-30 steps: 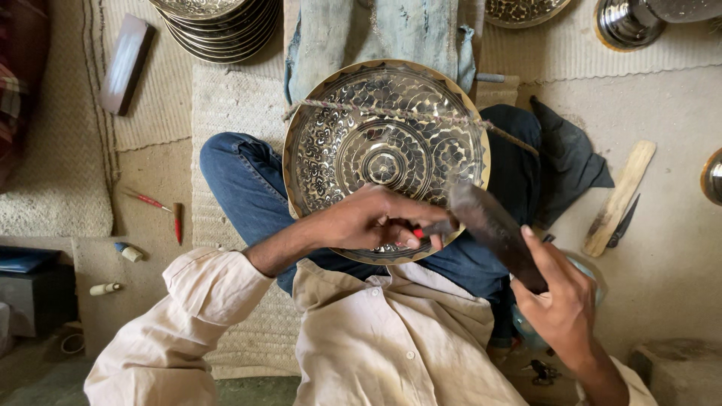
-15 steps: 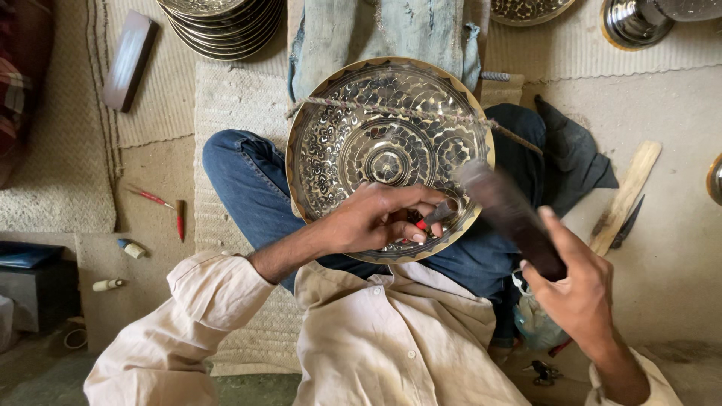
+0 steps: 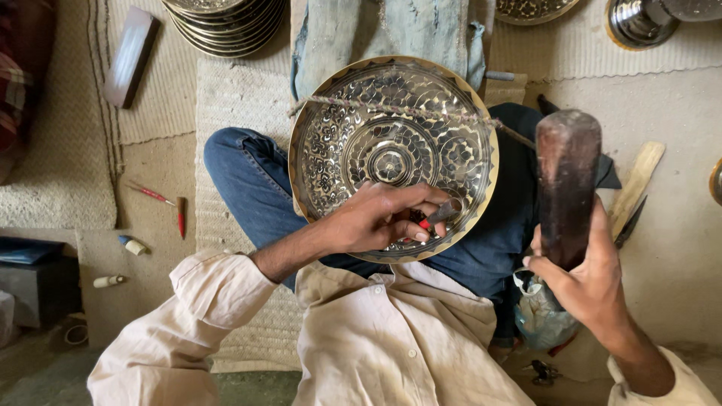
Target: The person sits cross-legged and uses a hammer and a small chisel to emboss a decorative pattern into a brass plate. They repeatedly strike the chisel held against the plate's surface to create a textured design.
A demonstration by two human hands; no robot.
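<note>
the engraved brass plate (image 3: 393,154) is resting tilted in the person's lap, on the blue-jeaned legs (image 3: 248,184), with a cord (image 3: 398,111) lying across its upper face. the left hand (image 3: 376,218) is lying on the plate's lower part, fingers pinched shut around a small chisel (image 3: 440,214) with a red band, its tip seeming to meet the metal. the right hand (image 3: 583,278) is wrapping closed around a dark wooden mallet (image 3: 565,184), lifted beside the plate's right rim and clear of it. the plate looks stiff and fairly heavy, its polished face likely slippery, so the rim seems the surest place to take hold. a stack of similar plates (image 3: 226,22) is sitting near the top.
</note>
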